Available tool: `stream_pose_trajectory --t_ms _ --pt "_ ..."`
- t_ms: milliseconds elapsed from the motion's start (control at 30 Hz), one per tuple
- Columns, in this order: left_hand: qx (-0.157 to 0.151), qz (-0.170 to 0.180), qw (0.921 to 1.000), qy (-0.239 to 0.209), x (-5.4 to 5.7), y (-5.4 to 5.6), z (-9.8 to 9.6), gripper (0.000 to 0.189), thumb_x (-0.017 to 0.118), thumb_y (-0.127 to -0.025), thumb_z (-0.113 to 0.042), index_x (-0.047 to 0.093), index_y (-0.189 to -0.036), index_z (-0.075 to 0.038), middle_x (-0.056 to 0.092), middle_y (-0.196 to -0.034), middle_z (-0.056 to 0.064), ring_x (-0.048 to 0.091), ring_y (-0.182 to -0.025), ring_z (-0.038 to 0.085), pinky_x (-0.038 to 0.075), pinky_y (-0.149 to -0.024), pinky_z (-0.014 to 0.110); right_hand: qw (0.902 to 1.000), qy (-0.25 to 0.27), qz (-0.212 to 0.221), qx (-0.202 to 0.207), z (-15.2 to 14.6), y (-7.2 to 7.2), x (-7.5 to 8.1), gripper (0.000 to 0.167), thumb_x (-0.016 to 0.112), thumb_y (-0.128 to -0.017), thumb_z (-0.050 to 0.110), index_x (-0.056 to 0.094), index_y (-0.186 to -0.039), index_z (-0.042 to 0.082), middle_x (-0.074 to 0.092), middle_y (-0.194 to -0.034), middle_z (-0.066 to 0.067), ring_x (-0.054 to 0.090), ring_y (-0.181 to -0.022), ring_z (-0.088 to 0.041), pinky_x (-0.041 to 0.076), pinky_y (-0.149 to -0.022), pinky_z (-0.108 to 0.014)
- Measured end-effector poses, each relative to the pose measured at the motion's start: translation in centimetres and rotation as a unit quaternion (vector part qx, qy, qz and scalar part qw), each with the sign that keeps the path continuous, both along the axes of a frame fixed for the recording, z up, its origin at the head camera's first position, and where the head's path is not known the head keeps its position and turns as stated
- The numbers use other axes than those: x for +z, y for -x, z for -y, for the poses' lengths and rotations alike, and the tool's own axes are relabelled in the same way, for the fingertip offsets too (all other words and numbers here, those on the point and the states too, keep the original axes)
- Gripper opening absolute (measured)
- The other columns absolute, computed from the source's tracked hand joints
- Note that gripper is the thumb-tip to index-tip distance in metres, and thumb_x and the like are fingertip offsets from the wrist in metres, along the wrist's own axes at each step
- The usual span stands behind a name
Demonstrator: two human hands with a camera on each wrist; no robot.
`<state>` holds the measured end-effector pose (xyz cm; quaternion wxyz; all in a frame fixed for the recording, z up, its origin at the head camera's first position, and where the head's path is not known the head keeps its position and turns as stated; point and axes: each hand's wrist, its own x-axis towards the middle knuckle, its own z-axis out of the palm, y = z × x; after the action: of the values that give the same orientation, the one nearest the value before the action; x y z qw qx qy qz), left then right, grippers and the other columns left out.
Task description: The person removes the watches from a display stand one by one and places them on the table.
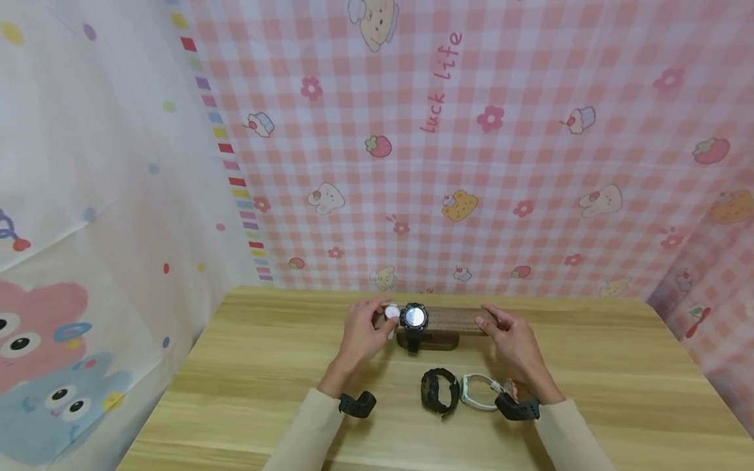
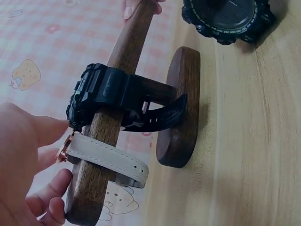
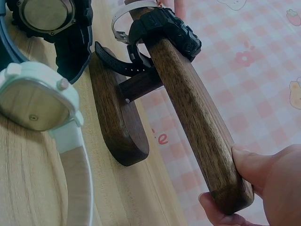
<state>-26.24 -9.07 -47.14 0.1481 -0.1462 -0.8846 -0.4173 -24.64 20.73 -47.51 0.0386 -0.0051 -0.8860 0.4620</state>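
A dark wooden T-shaped watch stand (image 1: 450,320) stands on the table, its bar running sideways. A black sports watch (image 1: 415,317) is strapped round the bar, its strap tail hanging. Beside it, nearer the left end, sits a watch with a white strap (image 2: 106,154) and a rose-gold case. My left hand (image 1: 363,328) holds this white-strapped watch at its case, thumb and fingers about it, with the lower fingers beside the bar's end. With thumb and fingers my right hand (image 1: 514,337) grips the right end of the bar.
On the table (image 1: 265,366) in front of the stand lie another black watch (image 1: 439,391), a pale mint-white watch (image 1: 478,392) and an orange-toned watch (image 1: 510,390), partly hidden by the right wrist's black band (image 1: 518,407). A pink checked cloth (image 1: 353,176) hangs behind the table.
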Motion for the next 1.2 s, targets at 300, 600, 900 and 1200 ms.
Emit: stream_pose_trajectory --t_ms 300,600,900,1200 --pt "0.003 0.024 0.9985 0.049 0.5 0.2 -0.2 0.048 0.077 -0.086 -0.022 0.063 -0.131 -0.011 0.059 -0.092 0.002 0.048 -0.096 0.023 0.034 -0.090 0.050 1.0000 -0.004 0.006 -0.001 -0.1 0.0 0.2 0.053 0.061 -0.098 0.041 0.056 -0.141 0.011 0.068 -0.110 -0.021 0.047 -0.066 -0.017 0.039 -0.054 -0.031" --pt "-0.004 0.022 0.9963 0.083 0.6 0.3 0.0 0.042 0.075 -0.088 -0.022 0.067 -0.127 -0.009 0.060 -0.092 0.002 0.045 -0.091 0.022 0.031 -0.080 0.041 1.0000 -0.008 0.000 -0.001 -0.1 0.2 0.1 0.053 0.062 -0.098 0.040 0.056 -0.141 0.010 0.070 -0.104 -0.020 0.049 -0.064 -0.017 0.039 -0.052 -0.030" --pt "-0.003 0.018 0.9952 0.096 0.9 -0.1 0.3 0.040 0.074 -0.089 -0.021 0.066 -0.126 -0.010 0.064 -0.095 0.003 0.052 -0.097 0.024 0.036 -0.085 0.047 1.0000 -0.001 0.007 -0.001 -0.1 0.2 0.0 0.052 0.063 -0.098 0.038 0.056 -0.141 0.010 0.067 -0.091 -0.014 0.047 -0.060 -0.015 0.039 -0.050 -0.029" --pt "0.003 0.007 0.9957 0.092 0.9 0.1 1.3 0.038 0.076 -0.087 -0.017 0.068 -0.123 -0.008 0.064 -0.083 -0.004 0.058 -0.089 0.019 0.038 -0.085 0.048 0.9999 0.000 0.012 -0.001 -0.1 0.2 0.2 0.050 0.062 -0.098 0.036 0.056 -0.140 0.010 0.064 -0.088 -0.018 0.046 -0.058 -0.015 0.039 -0.050 -0.029"
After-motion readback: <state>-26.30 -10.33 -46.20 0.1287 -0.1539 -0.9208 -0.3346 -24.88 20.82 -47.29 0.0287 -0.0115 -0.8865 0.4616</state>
